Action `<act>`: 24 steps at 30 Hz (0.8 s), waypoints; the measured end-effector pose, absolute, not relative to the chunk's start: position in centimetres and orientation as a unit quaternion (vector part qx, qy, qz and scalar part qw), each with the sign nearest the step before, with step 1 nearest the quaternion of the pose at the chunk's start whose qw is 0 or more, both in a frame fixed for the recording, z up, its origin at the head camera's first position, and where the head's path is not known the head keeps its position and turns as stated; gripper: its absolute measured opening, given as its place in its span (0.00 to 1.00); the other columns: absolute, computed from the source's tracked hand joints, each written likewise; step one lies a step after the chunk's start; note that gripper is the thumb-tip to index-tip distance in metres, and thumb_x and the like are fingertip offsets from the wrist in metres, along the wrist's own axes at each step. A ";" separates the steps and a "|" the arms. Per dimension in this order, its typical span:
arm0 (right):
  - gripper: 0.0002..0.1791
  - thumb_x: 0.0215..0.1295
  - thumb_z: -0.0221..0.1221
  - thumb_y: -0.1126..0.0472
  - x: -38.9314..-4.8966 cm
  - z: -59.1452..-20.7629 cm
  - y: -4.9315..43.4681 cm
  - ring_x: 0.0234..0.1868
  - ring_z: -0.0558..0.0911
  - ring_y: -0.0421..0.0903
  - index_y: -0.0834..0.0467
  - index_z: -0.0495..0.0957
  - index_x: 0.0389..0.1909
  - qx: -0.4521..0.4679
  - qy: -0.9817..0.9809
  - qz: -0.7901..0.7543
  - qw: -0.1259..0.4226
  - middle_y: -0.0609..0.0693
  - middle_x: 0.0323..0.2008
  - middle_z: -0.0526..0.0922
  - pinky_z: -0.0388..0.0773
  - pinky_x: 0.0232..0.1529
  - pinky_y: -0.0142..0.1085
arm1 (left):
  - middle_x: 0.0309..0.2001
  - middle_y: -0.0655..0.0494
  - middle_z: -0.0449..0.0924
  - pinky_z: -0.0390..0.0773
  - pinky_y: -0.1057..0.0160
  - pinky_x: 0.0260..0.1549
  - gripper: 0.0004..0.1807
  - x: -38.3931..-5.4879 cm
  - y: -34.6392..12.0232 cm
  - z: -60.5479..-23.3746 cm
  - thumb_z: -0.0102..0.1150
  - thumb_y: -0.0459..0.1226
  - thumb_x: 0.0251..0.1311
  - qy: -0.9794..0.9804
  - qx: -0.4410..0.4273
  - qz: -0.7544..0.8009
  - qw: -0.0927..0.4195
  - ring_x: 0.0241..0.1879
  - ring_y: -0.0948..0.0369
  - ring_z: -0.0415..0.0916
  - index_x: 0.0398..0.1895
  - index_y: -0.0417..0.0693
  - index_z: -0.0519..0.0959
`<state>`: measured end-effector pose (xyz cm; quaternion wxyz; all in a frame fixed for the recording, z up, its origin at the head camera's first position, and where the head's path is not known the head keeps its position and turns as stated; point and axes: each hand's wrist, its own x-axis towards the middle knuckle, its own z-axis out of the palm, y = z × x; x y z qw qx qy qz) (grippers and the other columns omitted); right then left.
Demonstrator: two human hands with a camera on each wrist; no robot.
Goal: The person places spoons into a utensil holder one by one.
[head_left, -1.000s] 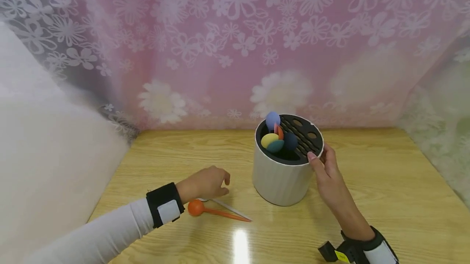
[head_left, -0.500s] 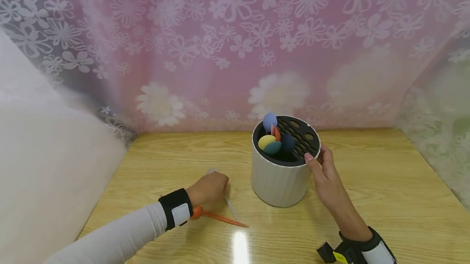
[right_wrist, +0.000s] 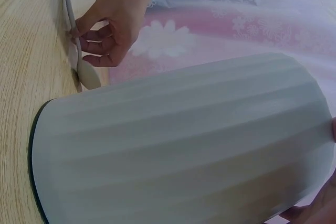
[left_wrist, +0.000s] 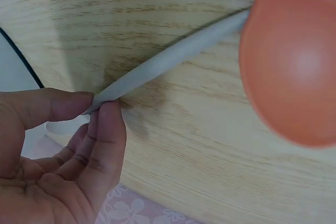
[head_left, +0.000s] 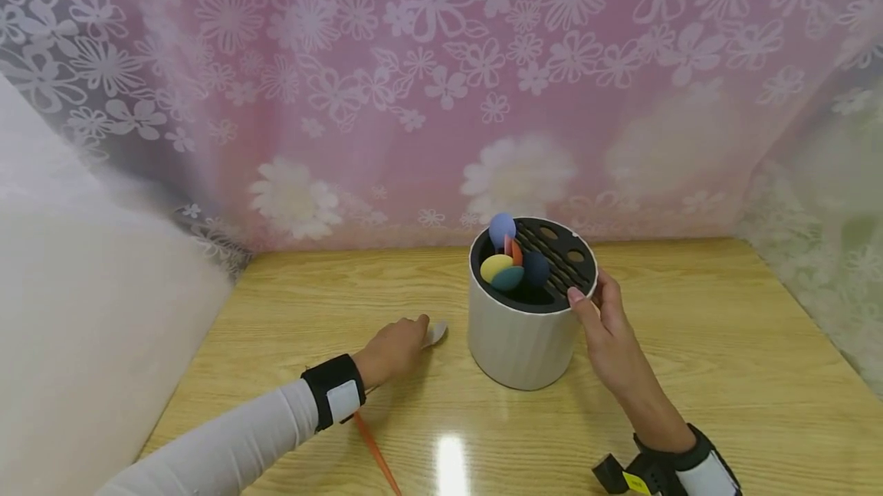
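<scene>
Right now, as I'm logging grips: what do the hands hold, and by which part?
The left hand pinches the pale spoon by its handle, close to its bowl. The right hand holds the white container by its upper rim.

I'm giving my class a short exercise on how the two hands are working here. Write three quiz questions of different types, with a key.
1. True or false: the right hand touches the rim of the white container.
2. What does the left hand pinch? A) the white container B) the pale spoon C) nothing
3. Fill in: in the head view, the handle below the left wrist strap is coloured ____.

Key: 1. True; 2. B; 3. orange.
</scene>
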<state>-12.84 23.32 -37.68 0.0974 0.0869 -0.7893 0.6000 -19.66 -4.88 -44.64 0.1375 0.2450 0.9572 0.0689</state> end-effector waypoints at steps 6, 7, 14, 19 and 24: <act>0.31 0.70 0.41 0.54 -12.7 -37.6 23.4 0.64 0.50 0.54 0.63 0.40 0.66 0.086 -0.789 0.602 0.090 0.63 0.65 0.50 0.49 0.60 0.64 | 0.28 0.48 0.75 0.73 0.62 0.21 0.10 -19.7 -5.0 -44.1 0.53 0.30 0.56 0.956 0.238 0.086 0.149 0.24 0.61 0.69 0.42 0.40 0.70; 0.32 0.70 0.41 0.53 -12.7 -37.6 23.4 0.64 0.50 0.54 0.63 0.40 0.66 0.086 -0.789 0.602 0.089 0.63 0.65 0.50 0.49 0.60 0.64 | 0.29 0.48 0.75 0.72 0.63 0.21 0.09 -19.8 -5.0 -44.0 0.53 0.29 0.55 0.955 0.238 0.094 0.148 0.24 0.61 0.69 0.40 0.40 0.70; 0.32 0.70 0.41 0.53 -12.7 -37.6 23.4 0.63 0.50 0.54 0.62 0.40 0.66 0.082 -0.790 0.602 0.090 0.63 0.65 0.50 0.49 0.60 0.64 | 0.25 0.49 0.77 0.67 0.65 0.19 0.05 -20.4 -5.4 -42.0 0.49 0.28 0.57 0.939 0.273 0.179 0.105 0.17 0.65 0.64 0.31 0.38 0.76; 0.32 0.70 0.41 0.53 -12.7 -37.6 23.3 0.63 0.51 0.54 0.62 0.40 0.67 0.079 -0.790 0.602 0.091 0.63 0.65 0.51 0.49 0.60 0.64 | 0.29 0.48 0.79 0.75 0.62 0.22 0.07 -21.0 -5.8 -36.8 0.49 0.30 0.57 0.922 0.294 0.243 0.068 0.21 0.64 0.70 0.35 0.38 0.76; 0.32 0.70 0.41 0.52 -12.7 -37.6 23.3 0.64 0.51 0.54 0.62 0.40 0.66 0.078 -0.793 0.597 0.091 0.63 0.65 0.51 0.50 0.60 0.64 | 0.32 0.45 0.77 0.77 0.58 0.27 0.04 -21.8 -5.6 -30.1 0.50 0.31 0.58 0.900 0.300 0.316 0.024 0.29 0.60 0.73 0.34 0.38 0.73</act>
